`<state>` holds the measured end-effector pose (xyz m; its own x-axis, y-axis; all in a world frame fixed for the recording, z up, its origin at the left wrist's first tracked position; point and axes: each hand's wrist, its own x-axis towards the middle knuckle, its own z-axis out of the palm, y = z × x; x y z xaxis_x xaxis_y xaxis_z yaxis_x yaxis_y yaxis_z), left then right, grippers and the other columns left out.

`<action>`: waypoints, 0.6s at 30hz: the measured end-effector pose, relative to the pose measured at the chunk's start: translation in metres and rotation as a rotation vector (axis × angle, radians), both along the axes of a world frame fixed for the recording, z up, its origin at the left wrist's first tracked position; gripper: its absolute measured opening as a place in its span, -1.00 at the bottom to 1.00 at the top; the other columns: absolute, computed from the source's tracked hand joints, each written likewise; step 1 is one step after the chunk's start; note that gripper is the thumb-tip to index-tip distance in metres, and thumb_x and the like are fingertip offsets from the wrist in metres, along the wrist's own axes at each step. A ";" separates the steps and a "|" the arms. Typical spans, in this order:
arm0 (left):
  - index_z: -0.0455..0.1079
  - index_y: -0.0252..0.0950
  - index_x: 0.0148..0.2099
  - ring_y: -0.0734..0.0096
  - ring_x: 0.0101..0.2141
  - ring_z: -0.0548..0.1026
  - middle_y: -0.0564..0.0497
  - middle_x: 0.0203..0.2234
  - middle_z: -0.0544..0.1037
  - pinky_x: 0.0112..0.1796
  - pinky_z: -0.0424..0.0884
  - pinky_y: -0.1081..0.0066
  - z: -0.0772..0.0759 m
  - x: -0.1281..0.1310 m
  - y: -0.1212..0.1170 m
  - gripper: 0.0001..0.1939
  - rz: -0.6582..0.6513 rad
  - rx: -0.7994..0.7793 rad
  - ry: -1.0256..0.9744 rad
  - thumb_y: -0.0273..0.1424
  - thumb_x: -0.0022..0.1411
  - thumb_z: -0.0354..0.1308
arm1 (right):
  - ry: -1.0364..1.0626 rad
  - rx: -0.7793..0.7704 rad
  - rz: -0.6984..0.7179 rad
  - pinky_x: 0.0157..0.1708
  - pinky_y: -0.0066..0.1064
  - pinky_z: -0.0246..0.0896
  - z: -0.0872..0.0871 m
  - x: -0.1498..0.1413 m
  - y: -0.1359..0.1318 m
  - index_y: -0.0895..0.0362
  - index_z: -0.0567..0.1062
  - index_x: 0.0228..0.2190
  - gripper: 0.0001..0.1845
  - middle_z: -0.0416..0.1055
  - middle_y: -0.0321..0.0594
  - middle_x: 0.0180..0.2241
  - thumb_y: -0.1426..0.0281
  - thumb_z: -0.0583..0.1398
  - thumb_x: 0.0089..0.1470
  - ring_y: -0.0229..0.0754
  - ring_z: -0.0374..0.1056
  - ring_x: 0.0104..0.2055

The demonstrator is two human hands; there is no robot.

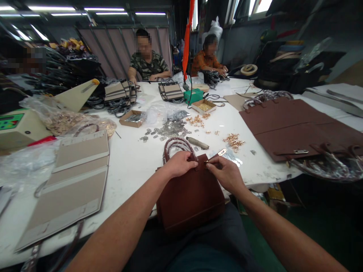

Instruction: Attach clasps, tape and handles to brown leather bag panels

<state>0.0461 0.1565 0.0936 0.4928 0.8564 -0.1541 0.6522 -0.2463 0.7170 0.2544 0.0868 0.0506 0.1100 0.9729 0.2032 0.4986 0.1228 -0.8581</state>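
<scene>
A brown leather handbag (190, 198) stands on my lap against the white table's (133, 166) front edge, its wrapped handles (177, 143) lying back on the table. My left hand (180, 163) is closed over the bag's top edge. My right hand (225, 172) pinches a small gold metal fitting (208, 161) at the bag's top, just right of the left hand. A metal punch tool (197, 143) lies on the table just beyond the handles.
Loose gold clasps (234, 140) and silver plates (167, 130) are scattered mid-table. Beige bag panels (73, 181) lie at left, brown panels (289, 126) at right. A cream machine (19, 126) sits far left. Two other people sit at the far end.
</scene>
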 end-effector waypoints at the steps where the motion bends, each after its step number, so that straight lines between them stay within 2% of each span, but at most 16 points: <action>1: 0.59 -0.28 -0.24 0.29 -0.38 0.53 0.02 -0.41 0.64 -0.32 0.38 0.39 -0.001 0.000 0.001 -0.81 0.002 -0.008 -0.001 -0.31 0.15 0.24 | -0.001 0.000 -0.001 -0.29 -0.33 0.32 -0.001 0.000 0.000 0.03 0.62 -0.37 -0.84 0.60 -0.30 -0.39 0.22 0.29 0.11 -0.13 0.48 -0.35; 10: 0.58 -0.29 -0.26 0.30 -0.37 0.52 0.01 -0.40 0.63 -0.34 0.35 0.41 -0.003 0.000 0.005 -0.82 0.004 -0.009 0.032 -0.30 0.14 0.24 | -0.094 0.081 0.009 -0.27 -0.33 0.32 -0.003 -0.007 -0.003 0.02 0.60 -0.35 -0.90 0.61 -0.32 -0.35 0.29 0.28 0.15 -0.12 0.52 -0.32; 18: 0.57 -0.31 -0.28 0.32 -0.39 0.50 0.02 -0.44 0.60 -0.35 0.34 0.41 -0.003 0.006 0.000 -0.82 0.009 0.024 0.015 -0.30 0.15 0.26 | -0.213 0.216 0.002 -0.19 -0.32 0.34 -0.023 -0.014 -0.003 0.03 0.58 -0.30 -0.88 0.60 -0.27 -0.30 0.31 0.22 0.23 -0.11 0.51 -0.27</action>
<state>0.0522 0.1569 0.0909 0.4828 0.8643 -0.1410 0.6649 -0.2570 0.7013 0.2401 0.0840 0.0281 0.0405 0.9047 0.4241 0.6640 0.2928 -0.6880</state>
